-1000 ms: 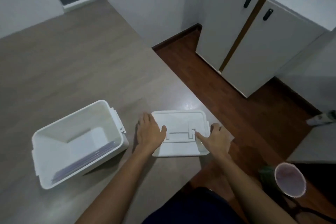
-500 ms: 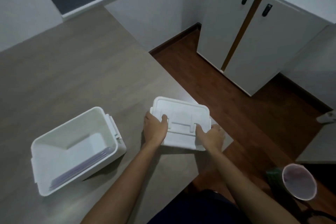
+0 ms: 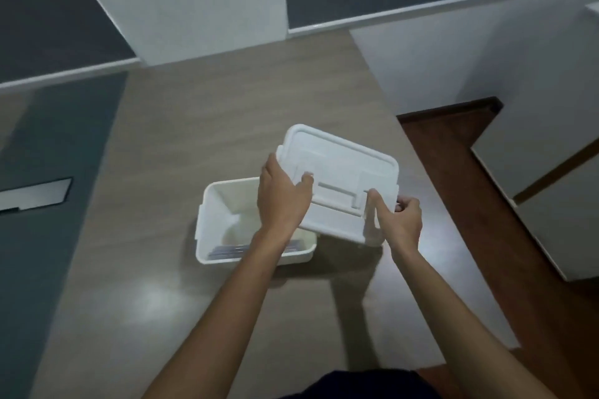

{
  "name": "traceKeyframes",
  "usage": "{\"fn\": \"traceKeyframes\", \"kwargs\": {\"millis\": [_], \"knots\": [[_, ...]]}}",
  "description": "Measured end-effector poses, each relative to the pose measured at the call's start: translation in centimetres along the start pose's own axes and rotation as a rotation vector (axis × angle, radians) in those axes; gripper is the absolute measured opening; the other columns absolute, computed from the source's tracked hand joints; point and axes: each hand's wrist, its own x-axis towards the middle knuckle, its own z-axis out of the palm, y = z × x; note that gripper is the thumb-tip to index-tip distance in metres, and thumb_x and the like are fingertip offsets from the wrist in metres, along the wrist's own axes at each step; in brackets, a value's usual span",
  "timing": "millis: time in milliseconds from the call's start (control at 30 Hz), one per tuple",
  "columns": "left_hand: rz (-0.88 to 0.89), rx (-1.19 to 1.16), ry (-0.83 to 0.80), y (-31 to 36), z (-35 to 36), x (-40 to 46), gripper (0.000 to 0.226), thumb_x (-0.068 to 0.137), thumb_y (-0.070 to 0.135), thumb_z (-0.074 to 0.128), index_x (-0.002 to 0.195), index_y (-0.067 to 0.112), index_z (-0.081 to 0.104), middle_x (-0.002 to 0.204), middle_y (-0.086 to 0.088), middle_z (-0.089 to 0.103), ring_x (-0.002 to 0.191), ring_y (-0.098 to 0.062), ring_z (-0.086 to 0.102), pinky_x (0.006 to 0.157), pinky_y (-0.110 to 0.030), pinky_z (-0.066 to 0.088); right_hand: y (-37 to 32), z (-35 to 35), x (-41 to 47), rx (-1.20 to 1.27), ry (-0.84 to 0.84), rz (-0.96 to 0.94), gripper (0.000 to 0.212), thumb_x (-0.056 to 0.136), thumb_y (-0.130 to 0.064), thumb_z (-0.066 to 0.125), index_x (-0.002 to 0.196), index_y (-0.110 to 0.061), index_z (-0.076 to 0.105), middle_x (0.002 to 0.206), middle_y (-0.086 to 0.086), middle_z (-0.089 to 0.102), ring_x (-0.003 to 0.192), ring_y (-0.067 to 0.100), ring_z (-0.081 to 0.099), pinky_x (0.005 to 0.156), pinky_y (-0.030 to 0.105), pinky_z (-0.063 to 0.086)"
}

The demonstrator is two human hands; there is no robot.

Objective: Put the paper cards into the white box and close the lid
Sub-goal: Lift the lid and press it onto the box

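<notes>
Left hand (image 3: 281,197) grips the left edge of the lid (image 3: 340,185): thumb curled over the top face near the moulded handle, fingers out of sight beneath. Right hand (image 3: 397,220) pinches the lid's near-right corner, thumb on top, remaining fingers folded under the rim. Lid is held in the air, tilted, its left part overlapping the right end of the white box (image 3: 214,220); it is not seated on the rim. Box stands open on the wooden table (image 3: 194,126), left of and below the lid. A stack of paper cards (image 3: 227,249) lies along the box's near wall, partly hidden by the left forearm. No loose cards visible on the table, so loading appears complete. Remaining, by my reading: align lid squarely over the opening, lower it, press it shut.
</notes>
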Motion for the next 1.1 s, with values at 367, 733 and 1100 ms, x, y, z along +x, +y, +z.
{"fn": "traceKeyframes", "kwargs": {"millis": [367,733,1100], "knots": [[-0.082,0.101,-0.249,-1.8,7.6,-4.0,0.074,0.081,0.043,0.065,0.142,0.011,0.038,0.141,-0.011,0.052,0.128,-0.032,0.050,0.102,-0.039,0.042,6.8,-8.7,0.6,-0.387,0.037,-0.085,0.065,0.068,-0.055,0.078,0.105,-0.009,0.051,0.105,0.003,0.048,0.095,0.022,0.051,0.075,0.031,0.042],[-0.265,-0.022,-0.531,-1.5,15.0,-5.0,0.072,0.067,0.050,0.079,0.122,0.010,0.057,0.121,-0.005,0.067,0.101,-0.022,0.064,0.087,-0.033,0.051,12.8,-14.4,3.4,-0.213,0.006,0.150,0.074,0.065,-0.065,0.076,0.110,-0.014,0.047,0.107,0.002,0.059,0.094,0.022,0.060,0.077,0.040,0.053],[-0.041,0.148,-0.293,-1.1,14.0,-5.7,0.066,0.070,0.056,0.074,0.116,0.012,0.061,0.123,-0.006,0.056,0.107,-0.027,0.059,0.082,-0.028,0.042,12.3,-12.4,3.0,-0.287,0.107,0.026,0.079,0.073,-0.064,0.069,0.129,-0.010,0.050,0.119,0.009,0.054,0.106,0.027,0.057,0.081,0.034,0.047]]}}
